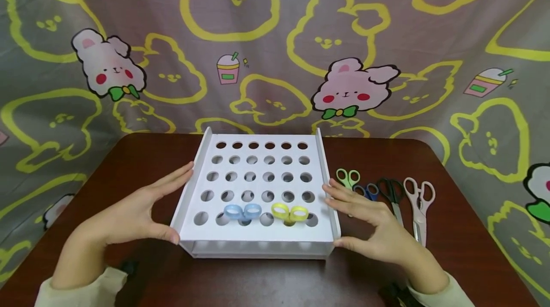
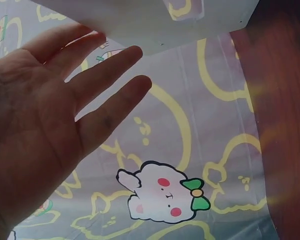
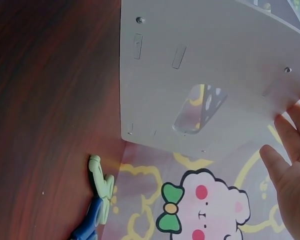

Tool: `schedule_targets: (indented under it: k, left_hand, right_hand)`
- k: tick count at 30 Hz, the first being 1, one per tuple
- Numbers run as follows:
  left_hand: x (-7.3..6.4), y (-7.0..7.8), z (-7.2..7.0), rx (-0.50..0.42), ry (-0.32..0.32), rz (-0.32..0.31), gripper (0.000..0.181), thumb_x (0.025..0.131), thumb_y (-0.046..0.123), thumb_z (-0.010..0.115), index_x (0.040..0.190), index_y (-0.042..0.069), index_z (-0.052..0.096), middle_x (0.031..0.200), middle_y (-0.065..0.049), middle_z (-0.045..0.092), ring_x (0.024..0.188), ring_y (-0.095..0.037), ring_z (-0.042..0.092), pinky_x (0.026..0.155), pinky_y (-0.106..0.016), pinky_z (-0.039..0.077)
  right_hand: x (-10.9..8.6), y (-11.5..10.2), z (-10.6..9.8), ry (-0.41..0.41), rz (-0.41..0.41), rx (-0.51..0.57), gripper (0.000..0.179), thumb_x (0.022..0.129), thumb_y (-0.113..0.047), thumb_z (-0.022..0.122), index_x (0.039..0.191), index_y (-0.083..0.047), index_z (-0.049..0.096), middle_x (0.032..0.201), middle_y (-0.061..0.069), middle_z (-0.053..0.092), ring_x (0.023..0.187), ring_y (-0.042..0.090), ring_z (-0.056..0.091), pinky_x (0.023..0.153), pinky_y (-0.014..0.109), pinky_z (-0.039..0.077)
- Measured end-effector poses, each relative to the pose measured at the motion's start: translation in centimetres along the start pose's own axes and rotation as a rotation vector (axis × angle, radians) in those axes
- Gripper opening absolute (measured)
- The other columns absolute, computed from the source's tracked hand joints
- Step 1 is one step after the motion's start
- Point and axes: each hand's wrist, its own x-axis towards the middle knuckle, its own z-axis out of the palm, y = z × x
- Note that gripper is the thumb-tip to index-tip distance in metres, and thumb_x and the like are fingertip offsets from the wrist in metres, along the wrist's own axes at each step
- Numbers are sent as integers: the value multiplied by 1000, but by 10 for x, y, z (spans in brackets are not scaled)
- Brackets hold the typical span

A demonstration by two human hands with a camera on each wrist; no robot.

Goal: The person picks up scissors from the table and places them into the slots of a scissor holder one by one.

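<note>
A white rack (image 1: 258, 234) with rows of round holes stands on the table. My left hand (image 1: 129, 216) lies along its left side, fingers extended and thumb at the front corner. On the opposite side my right hand (image 1: 378, 223) has fingertips against the side panel (image 3: 155, 95) and its thumb near the front corner. Light blue scissors (image 1: 244, 213) and yellow scissors (image 1: 289, 214) stand in front-row holes, handles up, their blades hidden below. In the left wrist view, the left hand (image 2: 50, 105) has spread fingers beside the white panel (image 2: 135, 30).
To the right of the rack lie light green scissors (image 1: 349, 182), blue scissors (image 1: 372, 195) partly behind the right hand, black-handled scissors (image 1: 396, 209) and larger pale scissors (image 1: 419, 223). A curtain (image 1: 275, 58) with cartoon rabbits hangs behind the dark red table (image 1: 142, 154).
</note>
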Motion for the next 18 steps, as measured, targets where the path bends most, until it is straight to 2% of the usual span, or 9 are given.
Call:
schedule_targets:
  k: [5,9,15,18]
  left_hand:
    - [-3,5,1,-8,-21,-27,122,62,30,92,160,20,20,168,-1,14,143,15,13,102,0,18]
    - [-3,7,2,-13,-44,-41,121,64,40,89,160,18,18,169,-3,12,143,16,10,102,2,16]
    - [-2,8,1,7,-49,-71,117,66,48,86,160,21,20,168,-3,15,142,16,13,101,2,16]
    - [-1,8,1,25,-43,-70,117,66,50,85,160,21,21,168,-3,17,142,14,14,101,2,17]
  right_hand:
    - [0,0,1,4,-28,5,66,80,-28,84,133,3,60,148,14,52,147,23,37,117,22,30]
    - [-2,1,0,8,-21,14,66,79,-26,84,133,4,60,148,15,52,147,23,36,117,22,30]
    - [-6,3,-1,-6,27,-28,70,76,-29,86,134,1,60,150,17,49,148,22,35,116,19,30]
    - [-8,2,-5,-32,95,-92,78,72,-32,88,138,-3,58,154,17,44,149,21,33,114,15,29]
